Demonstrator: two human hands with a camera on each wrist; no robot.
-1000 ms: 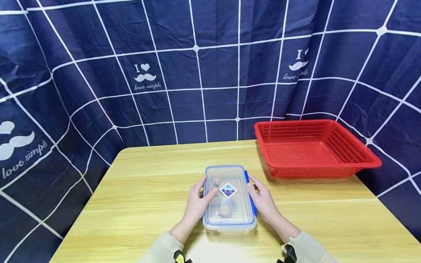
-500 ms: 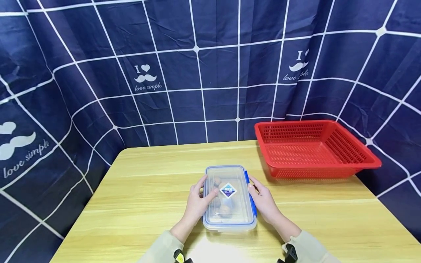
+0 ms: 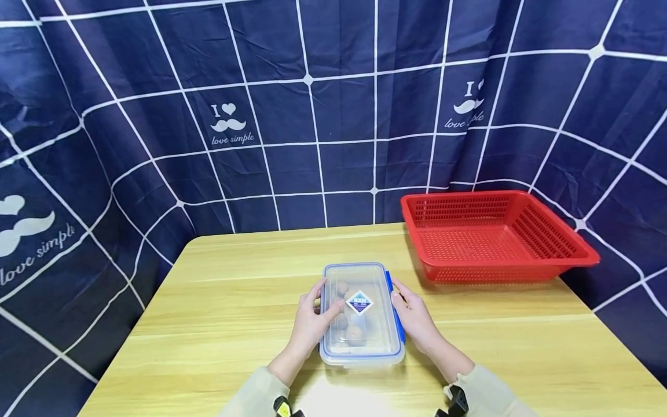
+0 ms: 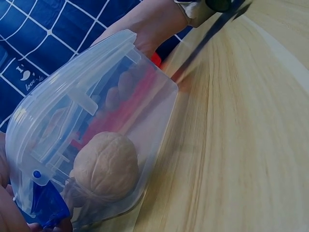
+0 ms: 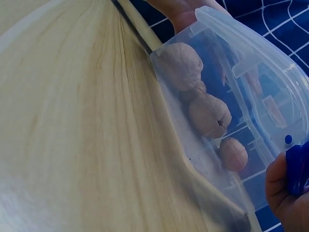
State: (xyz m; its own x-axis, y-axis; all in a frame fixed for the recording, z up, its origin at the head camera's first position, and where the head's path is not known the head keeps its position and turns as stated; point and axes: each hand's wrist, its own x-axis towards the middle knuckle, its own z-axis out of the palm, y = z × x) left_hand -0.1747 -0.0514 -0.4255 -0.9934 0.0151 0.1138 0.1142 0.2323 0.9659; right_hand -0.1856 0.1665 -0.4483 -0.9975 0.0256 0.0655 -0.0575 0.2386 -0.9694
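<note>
A clear plastic food container (image 3: 365, 341) with a blue-edged lid and a diamond-shaped label (image 3: 359, 302) sits on the wooden table. Several walnuts (image 5: 210, 116) show through its walls; one walnut (image 4: 107, 164) lies near the left-hand side. My left hand (image 3: 308, 321) grips the container's left side, thumb over the lid. On the opposite side my right hand (image 3: 417, 321) holds it along the blue latch (image 3: 397, 321); some of its fingers are hidden. In the right wrist view, fingertips (image 5: 276, 176) curl at a blue latch (image 5: 299, 169).
A red perforated plastic basket (image 3: 500, 243) stands at the back right of the table (image 3: 234, 307). Behind and beside the table hangs a navy curtain (image 3: 271, 168) with white grid lines.
</note>
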